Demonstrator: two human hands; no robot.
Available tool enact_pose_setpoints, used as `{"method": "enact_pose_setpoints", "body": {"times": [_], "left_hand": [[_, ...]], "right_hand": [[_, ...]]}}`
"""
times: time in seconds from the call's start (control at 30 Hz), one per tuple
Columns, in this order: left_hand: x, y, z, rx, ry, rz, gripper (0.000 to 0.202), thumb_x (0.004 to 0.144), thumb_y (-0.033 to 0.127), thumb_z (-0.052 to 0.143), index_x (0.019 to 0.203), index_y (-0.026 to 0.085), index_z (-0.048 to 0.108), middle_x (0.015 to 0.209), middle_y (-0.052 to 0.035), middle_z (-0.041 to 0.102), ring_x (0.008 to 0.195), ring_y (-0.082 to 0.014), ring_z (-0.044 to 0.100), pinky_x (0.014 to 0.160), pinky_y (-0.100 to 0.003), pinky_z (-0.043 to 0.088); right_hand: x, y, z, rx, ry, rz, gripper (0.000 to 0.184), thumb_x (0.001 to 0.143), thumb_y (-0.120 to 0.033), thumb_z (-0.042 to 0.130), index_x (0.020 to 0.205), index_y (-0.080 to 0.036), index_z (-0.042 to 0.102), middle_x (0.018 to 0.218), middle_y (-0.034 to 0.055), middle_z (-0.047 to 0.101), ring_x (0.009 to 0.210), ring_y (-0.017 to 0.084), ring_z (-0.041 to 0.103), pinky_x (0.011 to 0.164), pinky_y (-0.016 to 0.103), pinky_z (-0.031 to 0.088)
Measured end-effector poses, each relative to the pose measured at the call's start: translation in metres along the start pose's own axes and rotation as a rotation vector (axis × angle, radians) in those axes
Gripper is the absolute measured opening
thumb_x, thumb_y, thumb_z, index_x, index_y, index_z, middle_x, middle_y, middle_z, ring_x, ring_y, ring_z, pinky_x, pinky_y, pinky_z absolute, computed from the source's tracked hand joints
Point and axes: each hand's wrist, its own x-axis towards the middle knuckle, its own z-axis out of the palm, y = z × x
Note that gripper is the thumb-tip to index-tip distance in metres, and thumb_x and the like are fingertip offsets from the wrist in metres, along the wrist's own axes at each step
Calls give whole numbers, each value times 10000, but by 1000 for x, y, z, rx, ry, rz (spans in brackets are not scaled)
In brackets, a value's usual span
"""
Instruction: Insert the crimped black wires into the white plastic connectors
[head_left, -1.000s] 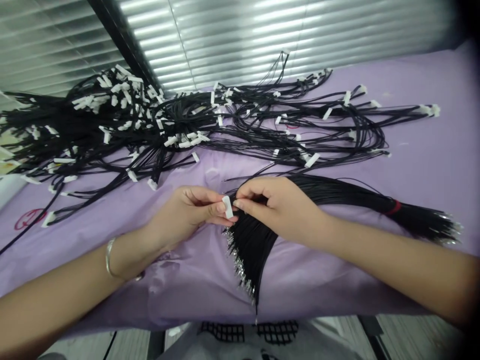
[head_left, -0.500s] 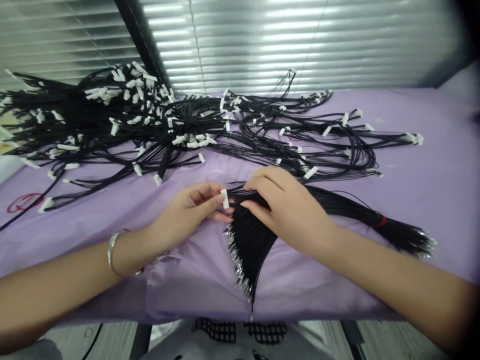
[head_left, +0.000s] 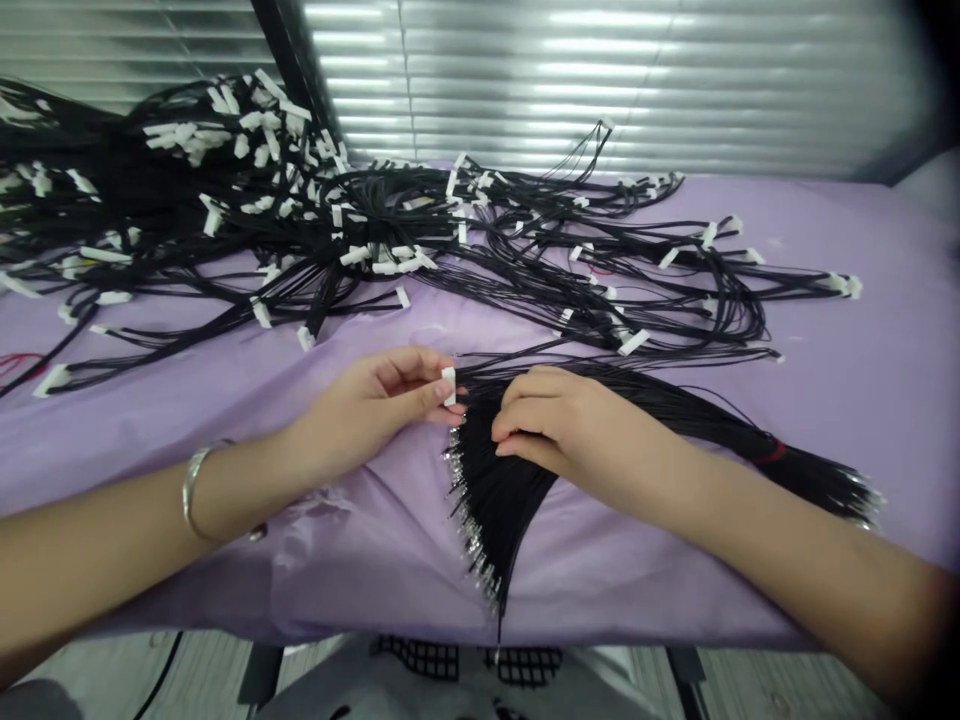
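Between the thumb and fingers of my left hand (head_left: 397, 393) is a small white connector housing (head_left: 449, 385), with a few black wires running off its right side. My right hand (head_left: 559, 425) is over a fanned bundle of black wires (head_left: 501, 500), thumb and fingertips pinched together; whether a single wire is in that pinch I cannot make out. Silvery metal terminals (head_left: 471, 530) line the bundle's near left end. Farther right, a red tie (head_left: 772, 452) gathers the bundle, and its other end also shows silvery tips.
A large heap of black cables with white connectors (head_left: 195, 140) lies at the back left, and more finished-looking cables (head_left: 645, 260) spread toward the right. Purple sheeting (head_left: 847, 400) covers the table. Window blinds (head_left: 510, 80) stand behind it.
My right hand has moved down and slightly left over the fanned wires, its fingers drawing together. My left hand still holds the connector housing. The view has shifted slightly.
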Motion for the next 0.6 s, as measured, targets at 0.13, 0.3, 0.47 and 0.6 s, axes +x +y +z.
{"method": "enact_pose_setpoints", "body": {"times": [0.13,0.3,0.47,0.6], "left_hand": [[1,0,1,27,-7,-16,87,801,203,665,845,129,650,799,-1,659,717,-95,654,743,-198,556],[3,-2,0,-11,31,-39,110,802,211,666,870,125,665,810,-17,679,698,-106,669,729,-209,565],[3,-1,-3,-13,8,-63,124,790,223,680,862,123,675,804,-36,695,696,-115,674,698,-201,567],[2,0,-3,-6,-11,-58,92,790,208,679,845,135,682,772,-23,697,687,-106,672,686,-183,561]], "right_hand": [[2,-1,2,-9,-13,20,111,853,-189,568,871,-162,673,858,45,605,822,168,530,785,323,424],[1,-8,3,4,7,46,141,892,-167,484,845,-150,616,894,58,586,873,177,514,812,331,418],[-1,-13,2,74,84,155,138,894,-152,468,954,-148,592,894,27,640,798,140,560,711,266,435],[1,-12,4,119,125,66,185,883,-161,488,1002,-169,629,929,17,666,839,121,586,770,241,442]]}}
